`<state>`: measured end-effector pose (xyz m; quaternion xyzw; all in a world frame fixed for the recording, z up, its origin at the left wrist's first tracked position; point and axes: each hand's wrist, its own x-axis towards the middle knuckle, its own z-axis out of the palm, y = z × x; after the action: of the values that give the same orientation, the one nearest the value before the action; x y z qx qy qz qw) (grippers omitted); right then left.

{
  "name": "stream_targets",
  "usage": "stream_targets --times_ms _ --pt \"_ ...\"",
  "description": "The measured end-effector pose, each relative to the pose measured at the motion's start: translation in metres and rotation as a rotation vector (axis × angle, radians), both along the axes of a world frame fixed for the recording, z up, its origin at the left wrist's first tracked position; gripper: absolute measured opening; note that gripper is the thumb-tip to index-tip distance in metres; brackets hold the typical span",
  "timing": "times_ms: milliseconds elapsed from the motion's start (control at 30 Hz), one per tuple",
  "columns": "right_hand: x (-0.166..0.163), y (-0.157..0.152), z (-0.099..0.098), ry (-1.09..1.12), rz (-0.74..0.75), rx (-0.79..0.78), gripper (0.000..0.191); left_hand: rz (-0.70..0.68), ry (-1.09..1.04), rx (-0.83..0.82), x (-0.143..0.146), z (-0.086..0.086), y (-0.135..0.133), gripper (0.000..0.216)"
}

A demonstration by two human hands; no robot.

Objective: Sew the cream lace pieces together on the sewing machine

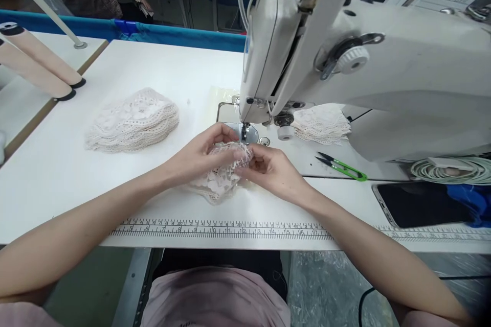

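Note:
A pale pink lace piece lies on the white table just in front of the sewing machine's needle. My left hand is closed on its upper edge, fingers curled over the lace. My right hand pinches the same lace edge from the right side. Both hands meet right below the presser foot of the white sewing machine.
A stack of lace pieces sits on the table to the left, a smaller pile under the machine arm. Green thread snips and a dark phone lie at right. A printed ruler runs along the front edge. Two thread cones lie at far left.

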<state>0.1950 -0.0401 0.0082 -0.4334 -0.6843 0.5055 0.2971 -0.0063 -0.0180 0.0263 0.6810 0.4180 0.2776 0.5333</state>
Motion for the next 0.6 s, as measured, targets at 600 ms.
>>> stream_targets --times_ms 600 --pt "0.0021 0.0019 -0.0052 0.093 -0.242 0.125 0.015 -0.016 0.226 0.218 0.0018 0.0004 -0.0004 0.008"
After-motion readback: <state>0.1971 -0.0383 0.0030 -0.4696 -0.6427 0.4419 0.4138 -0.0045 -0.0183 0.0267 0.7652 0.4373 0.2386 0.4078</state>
